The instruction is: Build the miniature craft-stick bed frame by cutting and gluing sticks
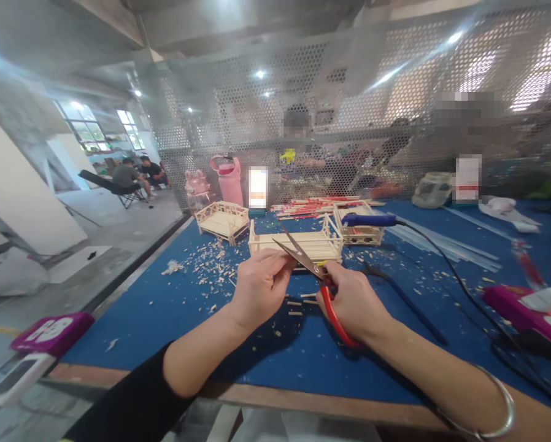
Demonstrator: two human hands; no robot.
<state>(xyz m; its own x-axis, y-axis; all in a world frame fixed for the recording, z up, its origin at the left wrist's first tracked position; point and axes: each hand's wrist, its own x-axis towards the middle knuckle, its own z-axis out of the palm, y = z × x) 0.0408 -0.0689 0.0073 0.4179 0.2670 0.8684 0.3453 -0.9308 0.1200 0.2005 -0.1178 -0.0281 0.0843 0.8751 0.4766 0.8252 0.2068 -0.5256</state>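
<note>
My right hand (356, 294) grips a pair of scissors (310, 264) with red handles, its blades parted and pointing up to the left. Beside the blades, my left hand (264, 285) is closed in a pinch; whatever lies between its fingertips is hidden. Just beyond both hands stands a small bed-like frame (296, 242) built from pale wooden sticks. Short cut stick pieces (294, 304) lie on the blue table below the scissors. Dark-jawed pliers (408, 301) with blue handles rest right of my right hand.
A second stick model (223, 221) stands at the back left. A blue glue gun (367, 220) with a black cord lies on a third model (361, 233). Red-and-pale sticks (312, 207), clear glue sticks (450, 242) and a pink bottle (230, 181) are farther back. A perforated screen (340, 123) borders the table.
</note>
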